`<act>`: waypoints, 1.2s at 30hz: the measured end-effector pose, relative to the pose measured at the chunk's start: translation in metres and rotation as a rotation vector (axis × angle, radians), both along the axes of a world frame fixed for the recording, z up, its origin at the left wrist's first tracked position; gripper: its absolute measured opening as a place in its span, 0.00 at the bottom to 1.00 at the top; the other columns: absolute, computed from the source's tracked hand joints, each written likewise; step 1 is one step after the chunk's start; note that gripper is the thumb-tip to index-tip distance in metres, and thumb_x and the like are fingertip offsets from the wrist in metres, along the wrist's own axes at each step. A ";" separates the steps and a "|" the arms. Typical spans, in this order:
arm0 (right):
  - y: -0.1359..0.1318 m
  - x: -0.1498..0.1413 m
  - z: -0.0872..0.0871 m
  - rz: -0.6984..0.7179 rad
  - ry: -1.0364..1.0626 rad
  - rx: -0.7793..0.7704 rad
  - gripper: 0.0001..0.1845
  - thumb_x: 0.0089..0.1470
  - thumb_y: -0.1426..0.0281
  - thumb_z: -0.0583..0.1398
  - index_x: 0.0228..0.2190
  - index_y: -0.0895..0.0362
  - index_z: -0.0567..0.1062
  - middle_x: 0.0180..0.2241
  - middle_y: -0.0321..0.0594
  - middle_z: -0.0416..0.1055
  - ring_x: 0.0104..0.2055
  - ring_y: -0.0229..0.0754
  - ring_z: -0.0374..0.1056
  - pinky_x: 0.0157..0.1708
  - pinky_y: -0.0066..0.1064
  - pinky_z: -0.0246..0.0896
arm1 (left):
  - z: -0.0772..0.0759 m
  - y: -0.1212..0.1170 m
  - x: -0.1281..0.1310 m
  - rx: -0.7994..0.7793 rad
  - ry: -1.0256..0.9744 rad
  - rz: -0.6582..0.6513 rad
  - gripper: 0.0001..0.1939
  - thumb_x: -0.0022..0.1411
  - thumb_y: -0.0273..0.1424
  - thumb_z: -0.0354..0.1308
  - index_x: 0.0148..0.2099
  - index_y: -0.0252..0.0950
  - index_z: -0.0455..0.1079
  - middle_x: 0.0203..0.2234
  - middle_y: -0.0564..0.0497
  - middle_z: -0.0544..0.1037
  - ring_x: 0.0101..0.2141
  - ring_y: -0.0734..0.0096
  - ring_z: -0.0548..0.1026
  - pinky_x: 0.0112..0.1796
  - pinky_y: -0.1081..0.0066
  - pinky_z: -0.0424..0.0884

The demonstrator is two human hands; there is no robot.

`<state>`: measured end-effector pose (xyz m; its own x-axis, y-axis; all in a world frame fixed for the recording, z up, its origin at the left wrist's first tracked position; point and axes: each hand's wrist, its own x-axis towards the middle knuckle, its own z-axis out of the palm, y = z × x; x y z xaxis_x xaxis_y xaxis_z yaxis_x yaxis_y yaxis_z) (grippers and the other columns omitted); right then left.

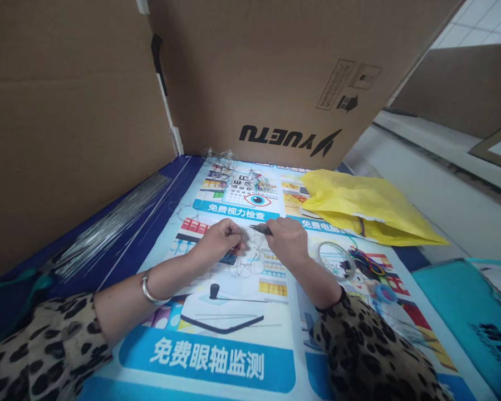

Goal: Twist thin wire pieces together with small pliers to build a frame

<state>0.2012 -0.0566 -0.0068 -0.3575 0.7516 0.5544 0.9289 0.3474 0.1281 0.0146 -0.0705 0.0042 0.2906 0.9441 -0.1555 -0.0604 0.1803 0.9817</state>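
Observation:
My left hand (221,243) is closed in a pinch, with thumb and fingertips together on a thin wire. That fine wire piece (246,266) is bent into loops and hangs below the fingers over the printed sheet (234,303). My right hand (290,242) is wrapped round a small dark tool with a pointed tip, which looks like pliers (259,228). Its tip points left towards my left fingertips, a short gap away. Beside my right forearm lies a clear round dish (351,268) with small pale bits in it.
Cardboard panels (217,72) wall off the back and left. A bundle of straight metal wires (117,223) lies at left. Tangled wire pieces (256,179) are at the back. At right are a yellow bag (367,203), coloured cords (371,262), a blue spool (386,293) and a teal bag (451,301).

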 end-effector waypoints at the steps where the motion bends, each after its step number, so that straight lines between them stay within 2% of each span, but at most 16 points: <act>1: 0.000 0.001 -0.001 -0.007 -0.001 -0.001 0.11 0.52 0.68 0.51 0.26 0.56 0.72 0.22 0.39 0.65 0.28 0.38 0.56 0.30 0.30 0.43 | 0.001 0.000 0.000 0.001 -0.004 -0.011 0.06 0.51 0.27 0.54 0.31 0.35 0.58 0.20 0.54 0.72 0.21 0.76 0.71 0.24 0.74 0.67; 7: 0.002 0.003 -0.002 -0.008 -0.014 -0.005 0.12 0.52 0.68 0.50 0.26 0.56 0.72 0.22 0.39 0.66 0.29 0.39 0.57 0.31 0.31 0.43 | 0.004 -0.002 0.002 0.049 -0.021 -0.039 0.10 0.48 0.28 0.58 0.32 0.35 0.58 0.27 0.50 0.74 0.29 0.72 0.73 0.27 0.74 0.68; 15: 0.000 0.001 0.001 0.006 -0.023 0.027 0.13 0.54 0.67 0.50 0.23 0.56 0.70 0.20 0.37 0.64 0.28 0.38 0.56 0.30 0.31 0.43 | 0.000 -0.002 0.002 0.128 0.047 -0.033 0.12 0.48 0.28 0.58 0.34 0.35 0.58 0.30 0.50 0.72 0.29 0.74 0.73 0.29 0.73 0.68; 25: 0.000 0.002 -0.001 0.027 -0.025 0.077 0.13 0.54 0.67 0.51 0.23 0.55 0.70 0.19 0.37 0.63 0.27 0.38 0.55 0.29 0.30 0.41 | -0.001 -0.003 0.005 0.211 0.211 0.036 0.08 0.47 0.26 0.55 0.32 0.36 0.58 0.21 0.57 0.68 0.21 0.78 0.69 0.23 0.77 0.63; 36: -0.001 0.001 0.001 0.033 -0.025 0.099 0.15 0.55 0.66 0.50 0.22 0.56 0.71 0.19 0.38 0.63 0.26 0.38 0.53 0.28 0.31 0.39 | 0.000 -0.003 0.005 0.239 0.334 0.060 0.07 0.47 0.26 0.53 0.31 0.37 0.58 0.19 0.59 0.67 0.20 0.77 0.69 0.23 0.76 0.63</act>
